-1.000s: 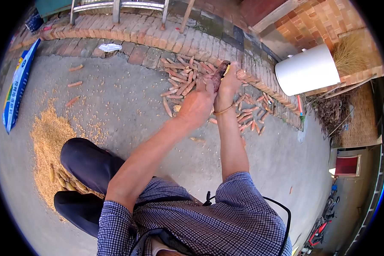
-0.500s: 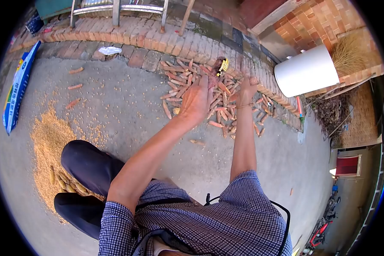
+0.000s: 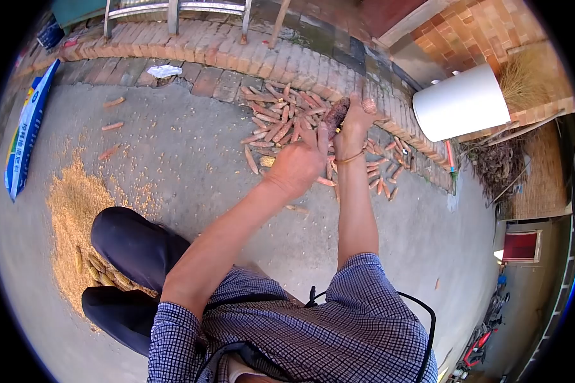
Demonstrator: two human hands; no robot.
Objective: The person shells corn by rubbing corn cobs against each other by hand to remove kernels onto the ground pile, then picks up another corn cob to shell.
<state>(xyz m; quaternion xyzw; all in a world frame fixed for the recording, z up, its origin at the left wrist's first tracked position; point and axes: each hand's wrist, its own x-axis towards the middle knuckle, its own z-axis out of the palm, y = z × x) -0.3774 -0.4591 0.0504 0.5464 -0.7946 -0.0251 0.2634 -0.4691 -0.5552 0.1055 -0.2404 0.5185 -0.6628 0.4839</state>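
My left hand (image 3: 298,165) is closed round the lower end of a dark corn cob (image 3: 336,116), which points up and away from me. Close against the cob's right side is my right hand (image 3: 353,127), its fingers bent and blurred, with a reddish cob end (image 3: 368,106) showing at the fingertips. A few yellow kernels show between the cob and the right hand. Beneath both hands many bare reddish cobs (image 3: 278,115) lie in a heap on the concrete. A yellowish cob (image 3: 267,161) rests just beside my left hand.
Loose kernels (image 3: 76,210) form a pile left of my knees, with several cobs (image 3: 102,271) on it. A blue bag (image 3: 29,134) lies at the far left. A brick edge (image 3: 236,60) runs behind the heap, a white bucket (image 3: 460,104) at the right, a metal ladder (image 3: 174,16) at the top.
The right hand moved away from the dark cob, then came back against it. The cob has turned in my left hand, and fewer yellow kernels show on it.
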